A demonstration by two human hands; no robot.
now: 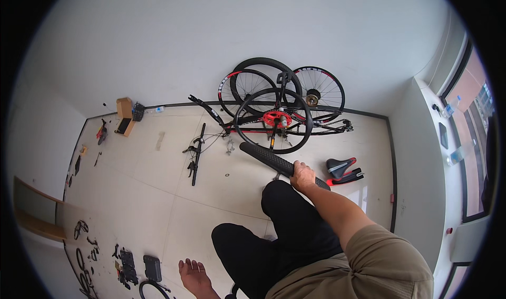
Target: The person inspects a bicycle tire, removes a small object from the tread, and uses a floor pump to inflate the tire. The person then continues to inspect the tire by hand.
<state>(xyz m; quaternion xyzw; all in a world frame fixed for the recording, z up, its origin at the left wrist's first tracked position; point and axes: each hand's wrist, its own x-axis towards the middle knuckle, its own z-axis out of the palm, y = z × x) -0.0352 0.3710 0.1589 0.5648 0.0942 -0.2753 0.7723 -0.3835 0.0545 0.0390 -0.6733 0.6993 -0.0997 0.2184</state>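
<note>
The right hand is clutching what appears to be a tyre (black, treaded, seen edge-on); the left hand is hanging open.

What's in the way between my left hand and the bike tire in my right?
Your bent legs: in this view, your left knee and right knee stand between your open left hand and the treaded black bicycle tire. Nothing visible separates your right hand from it; that hand grips it.
</note>
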